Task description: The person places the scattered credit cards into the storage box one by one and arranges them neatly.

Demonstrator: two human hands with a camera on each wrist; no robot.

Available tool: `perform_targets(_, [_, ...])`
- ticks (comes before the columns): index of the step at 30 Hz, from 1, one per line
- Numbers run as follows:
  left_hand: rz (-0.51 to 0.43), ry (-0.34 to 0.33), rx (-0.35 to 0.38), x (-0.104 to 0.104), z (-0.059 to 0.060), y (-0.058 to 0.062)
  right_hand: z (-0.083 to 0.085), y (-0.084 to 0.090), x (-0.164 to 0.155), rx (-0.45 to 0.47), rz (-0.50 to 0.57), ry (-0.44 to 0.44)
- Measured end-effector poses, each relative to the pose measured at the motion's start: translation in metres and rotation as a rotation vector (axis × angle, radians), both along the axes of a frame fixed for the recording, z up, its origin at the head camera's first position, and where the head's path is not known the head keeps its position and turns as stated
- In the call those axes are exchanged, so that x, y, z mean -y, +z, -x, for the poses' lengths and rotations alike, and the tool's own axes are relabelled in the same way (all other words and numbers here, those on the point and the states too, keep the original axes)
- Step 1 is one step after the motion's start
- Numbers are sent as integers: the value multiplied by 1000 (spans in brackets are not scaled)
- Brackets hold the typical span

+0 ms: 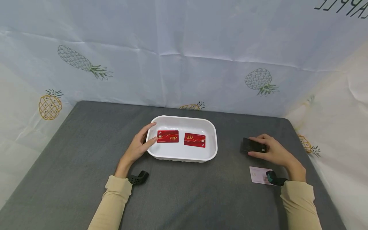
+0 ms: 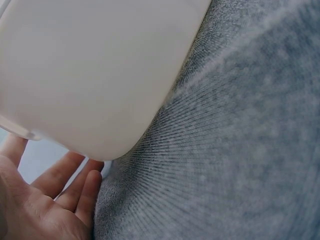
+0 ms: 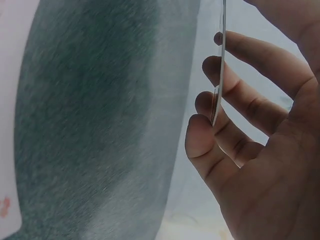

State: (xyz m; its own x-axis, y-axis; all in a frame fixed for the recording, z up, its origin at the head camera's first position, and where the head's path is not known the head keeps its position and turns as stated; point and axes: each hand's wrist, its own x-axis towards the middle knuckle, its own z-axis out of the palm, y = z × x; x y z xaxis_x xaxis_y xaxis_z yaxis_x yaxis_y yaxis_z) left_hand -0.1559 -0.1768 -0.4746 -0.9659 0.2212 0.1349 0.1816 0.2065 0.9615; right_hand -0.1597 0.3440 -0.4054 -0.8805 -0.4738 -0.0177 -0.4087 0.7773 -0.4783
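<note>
A white plastic tub [image 1: 184, 156] stands on the grey table, with two red VIP cards [image 1: 168, 136] lying side by side on its floor. My left hand [image 1: 140, 143] holds the tub at its left end, thumb and index finger over the rim. In the left wrist view, other fingers [image 2: 89, 192] lie against the end wall outside. My right hand [image 1: 273, 150] grips a black card [image 1: 253, 145] by its edges between thumb and fingers. The right wrist view shows this card [image 3: 221, 75] edge-on, above the table. A pale pink card [image 1: 258, 174] lies below that hand, partly hidden by the wrist strap.
The grey tablecloth [image 1: 201, 198] covers the table. Behind it hangs a pale curtain [image 1: 184, 73] with pineapple prints, which also closes off both sides. A dark wrist camera [image 1: 139, 178] sits at the left wrist and another [image 1: 276, 179] at the right.
</note>
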Motion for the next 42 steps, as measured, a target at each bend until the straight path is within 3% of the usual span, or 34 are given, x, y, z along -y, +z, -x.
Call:
perform_targets(28, [16,6,0,0,-1,2,6,23,62,-10,9,38])
perform_targets(42, [5,2,-2,-1,-2,4,7,31,96,17,25,7])
